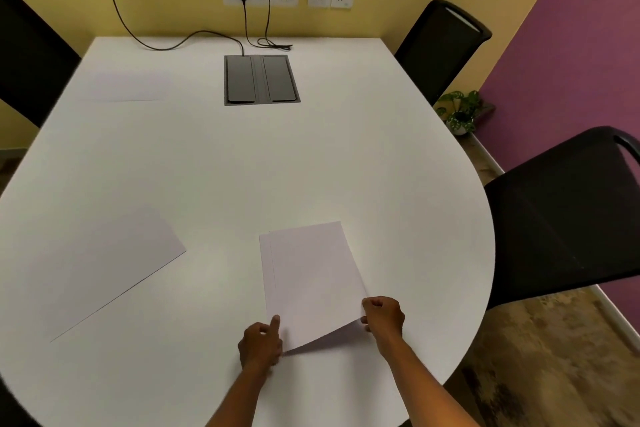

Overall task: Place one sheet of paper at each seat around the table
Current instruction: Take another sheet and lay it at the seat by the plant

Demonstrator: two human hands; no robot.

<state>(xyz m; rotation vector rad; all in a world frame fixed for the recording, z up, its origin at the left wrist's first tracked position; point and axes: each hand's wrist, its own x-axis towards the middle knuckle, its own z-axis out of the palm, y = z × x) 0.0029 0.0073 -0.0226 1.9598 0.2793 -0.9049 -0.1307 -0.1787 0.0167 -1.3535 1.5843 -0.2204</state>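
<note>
Dim even light, soft focus, wide-angle edge bending

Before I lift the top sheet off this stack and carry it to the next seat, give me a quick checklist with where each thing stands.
1. Right hand pinches the lifted corner of the top white paper sheet: ok.
2. Left hand holds the stack down: ok.
3. Only one sheet lifted: cannot tell.
4. Near-left white sheet lies flat at its seat: ok.
5. Far-left white sheet placed: ok.
6. Black chairs on the right have sheets in front: not ok.
</note>
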